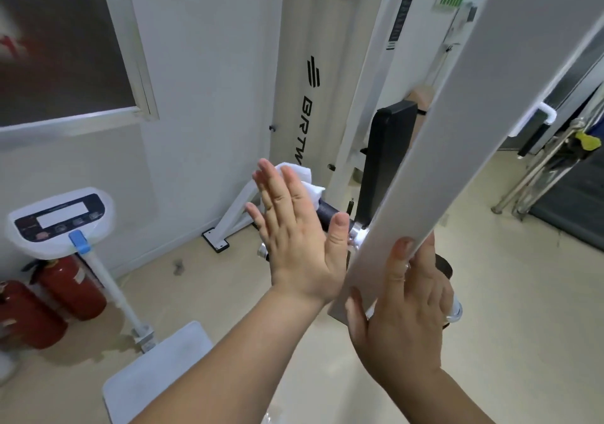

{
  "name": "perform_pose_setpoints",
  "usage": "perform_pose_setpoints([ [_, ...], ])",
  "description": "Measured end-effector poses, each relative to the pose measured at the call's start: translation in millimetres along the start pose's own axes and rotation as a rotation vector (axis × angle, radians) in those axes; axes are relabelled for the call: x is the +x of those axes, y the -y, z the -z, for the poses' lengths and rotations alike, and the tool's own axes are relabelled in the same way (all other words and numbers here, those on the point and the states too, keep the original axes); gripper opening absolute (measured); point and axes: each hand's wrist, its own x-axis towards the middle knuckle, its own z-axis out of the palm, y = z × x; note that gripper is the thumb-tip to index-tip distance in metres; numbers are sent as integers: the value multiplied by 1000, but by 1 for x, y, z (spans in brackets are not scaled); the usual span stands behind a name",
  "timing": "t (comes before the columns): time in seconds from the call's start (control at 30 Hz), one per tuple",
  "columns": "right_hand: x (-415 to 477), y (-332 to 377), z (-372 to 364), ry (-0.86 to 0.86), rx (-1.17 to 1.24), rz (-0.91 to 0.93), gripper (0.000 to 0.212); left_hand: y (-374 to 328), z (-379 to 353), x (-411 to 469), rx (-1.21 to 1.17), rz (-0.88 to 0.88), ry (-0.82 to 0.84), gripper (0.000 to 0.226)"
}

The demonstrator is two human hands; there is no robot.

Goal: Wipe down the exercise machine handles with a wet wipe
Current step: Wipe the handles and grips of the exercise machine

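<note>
Right grip [402, 319] curled round grey bar [457, 162]; left grip [291, 227] flat, outstretched, on wet wipe [304, 175] over handle [328, 214].

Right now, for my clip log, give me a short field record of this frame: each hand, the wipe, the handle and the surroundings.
left hand: open, fingers straight, laid flat against the wet wipe
wet wipe: white, bunched over the far end of the handle
handle: dark grip, metal collar where it meets the machine arm
right hand: grips the machine arm's lower end
surroundings: weighing scale and fire extinguishers at left, black bench pad behind the arm
</note>
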Motion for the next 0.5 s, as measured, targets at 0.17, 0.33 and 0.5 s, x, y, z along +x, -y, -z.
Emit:
perform_pose_setpoints([
  [0.17,-3,-10,3,22,77,21,106,-18,-7,-37,-80,32,74,91],
  [0.33,4,-26,24,80,200,130,83,-45,-12,-66,-473,188,146,99],
  [0.5,7,-52,36,237,230,263,104,-69,-18,-41,-611,395,-52,84],
])
